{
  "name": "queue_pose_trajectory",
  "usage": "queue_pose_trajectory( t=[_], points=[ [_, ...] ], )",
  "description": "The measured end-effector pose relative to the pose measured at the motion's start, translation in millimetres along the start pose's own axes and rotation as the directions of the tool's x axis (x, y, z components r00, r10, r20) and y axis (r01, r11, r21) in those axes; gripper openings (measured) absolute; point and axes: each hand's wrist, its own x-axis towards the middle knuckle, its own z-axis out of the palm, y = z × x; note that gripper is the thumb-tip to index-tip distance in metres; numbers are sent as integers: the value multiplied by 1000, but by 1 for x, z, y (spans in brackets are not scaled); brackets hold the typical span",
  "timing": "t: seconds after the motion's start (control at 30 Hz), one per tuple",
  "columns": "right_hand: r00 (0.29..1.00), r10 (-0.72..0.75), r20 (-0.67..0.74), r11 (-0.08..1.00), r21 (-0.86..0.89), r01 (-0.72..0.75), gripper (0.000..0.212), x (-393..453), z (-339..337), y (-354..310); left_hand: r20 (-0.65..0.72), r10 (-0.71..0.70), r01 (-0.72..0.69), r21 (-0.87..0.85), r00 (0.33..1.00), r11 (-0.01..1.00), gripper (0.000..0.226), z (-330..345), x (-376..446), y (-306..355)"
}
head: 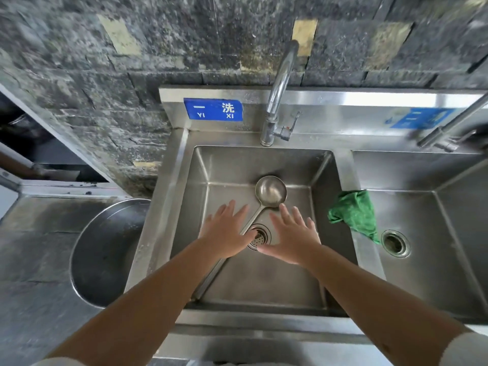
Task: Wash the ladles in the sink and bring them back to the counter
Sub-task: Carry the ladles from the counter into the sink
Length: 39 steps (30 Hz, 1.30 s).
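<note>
Inside the left basin of the stainless-steel double sink [200, 167], a long-handled steel ladle [270, 191] is seen lying on the bottom, its round bowl turned up near the back wall and its handle running diagonally toward the front-left corner, passing beside the round perforated drain strainer [260, 237]. Both hands are held over this basin with fingers spread and straight, nothing being gripped: the left hand [225, 232] is placed above the handle, the right hand [293, 240] just to the right of it. Whether either palm touches the ladle cannot be told, since the handle is covered there. A crumpled green cloth [353, 213] is draped over the divider between the basins, hanging partly into the right basin, where a second drain [395, 243] is visible. A curved chrome tap [277, 101] is mounted behind the left basin, beside a blue label [213, 109]. A large round metal bowl [105, 254], apparently empty, is set left of the sink.
</note>
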Motion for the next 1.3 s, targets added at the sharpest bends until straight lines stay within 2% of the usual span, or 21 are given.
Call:
queue_pose_trajectory(
  t=[0.13,0.33,0.5,0.6,0.77,0.83,0.93,1.13,1.3],
  points=[
    [998,-40,-49,997,-65,37,110,-30,-12,3,-49,-10,15,96,999,995,81,-8,-37,9],
    [993,-95,-76,985,-150,83,112,-54,-18,5,-109,-57,70,118,992,990,86,-11,-70,19],
    [984,-158,-84,971,-193,139,98,-62,-20,-1,-155,-124,136,70,980,988,84,-12,-96,19],
    [959,-245,-141,953,-216,211,87,-63,-26,-15,-188,-171,183,51,967,982,78,-16,-118,9],
    [916,-371,-151,910,-257,326,79,-71,-23,-59,-257,-271,276,-15,928,961,71,-25,-174,-16],
    [919,-371,-135,901,-290,322,78,-77,-21,-77,-265,-314,311,-54,912,949,71,-25,-196,-26],
    [897,-430,-104,859,-353,371,77,-95,-15,-123,-310,-389,378,-96,868,921,70,-16,-245,-52],
    [800,-600,-25,734,-416,537,77,-160,24,-235,-366,-581,558,-179,727,810,73,13,-383,-94],
    [673,-736,70,588,-424,688,77,-235,75,-328,-366,-719,681,-253,590,687,72,57,-516,-117]
  ],
)
